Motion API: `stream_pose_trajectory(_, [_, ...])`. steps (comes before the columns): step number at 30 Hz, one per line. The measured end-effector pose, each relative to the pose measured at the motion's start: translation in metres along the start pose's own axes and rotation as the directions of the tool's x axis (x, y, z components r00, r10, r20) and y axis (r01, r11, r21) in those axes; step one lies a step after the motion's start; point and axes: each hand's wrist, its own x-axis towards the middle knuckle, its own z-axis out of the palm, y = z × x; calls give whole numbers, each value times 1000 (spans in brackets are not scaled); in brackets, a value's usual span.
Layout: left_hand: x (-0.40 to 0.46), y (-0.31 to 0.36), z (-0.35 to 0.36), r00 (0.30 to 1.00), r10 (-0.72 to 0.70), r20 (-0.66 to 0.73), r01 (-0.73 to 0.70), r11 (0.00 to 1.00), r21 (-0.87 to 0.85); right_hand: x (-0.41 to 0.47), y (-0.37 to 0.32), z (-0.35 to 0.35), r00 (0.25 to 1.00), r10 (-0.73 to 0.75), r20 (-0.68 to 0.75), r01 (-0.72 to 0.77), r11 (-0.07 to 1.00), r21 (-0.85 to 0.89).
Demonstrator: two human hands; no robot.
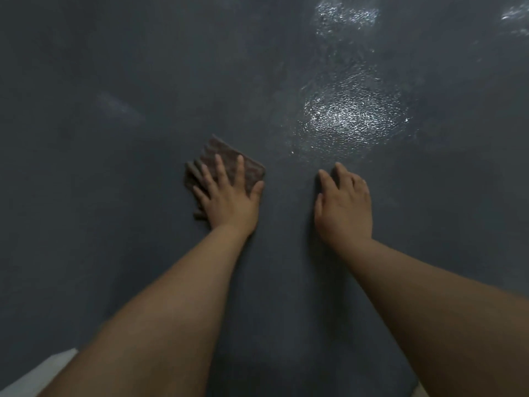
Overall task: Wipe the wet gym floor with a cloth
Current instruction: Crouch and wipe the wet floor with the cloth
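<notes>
While the person leans over the dark floor [86, 196], two bare arms reach out from the bottom of the view. Near the bottom left corner, closer to the person than the cloth, a bit of pale fabric [37, 373] shows beside the left arm (it is too little to tell what it is).

Farther out lies the cloth [246, 167]. It is small and brownish, and it sits flat on the floor, folded or bunched a little at its left edge. On top of it rests the left hand [226, 199]. Its fingers are spread out straight and press down on the cloth, with the thumb at the cloth's right edge.

To the right of the cloth, a short way off and not touching it, is the right hand [343, 202]. It holds nothing. Its fingers are loosely bent and its fingertips touch the bare floor.

Past the cloth and off to its right, a wet patch [352, 116] shines white on the bumpy floor. Even farther from the cloth, near the top right, more wet spots [346, 15] glint.
</notes>
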Motion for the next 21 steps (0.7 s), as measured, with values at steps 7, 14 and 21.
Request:
stream_pose_trajectory(7, [-17, 40, 5, 865, 483, 135, -498, 860, 111, 1, -27, 9, 1000, -6, -7, 6, 999, 36])
stream_pose_trajectory(14, [47, -24, -22, 970, 230, 79, -230, 973, -12, 10, -62, 19, 988, -148, 31, 148, 989, 2])
stream_pose_trajectory(21, [-6, -96, 11, 972, -234, 10, 233, 965, -121, -1, -94, 34, 953, -255, 161, 268, 961, -65])
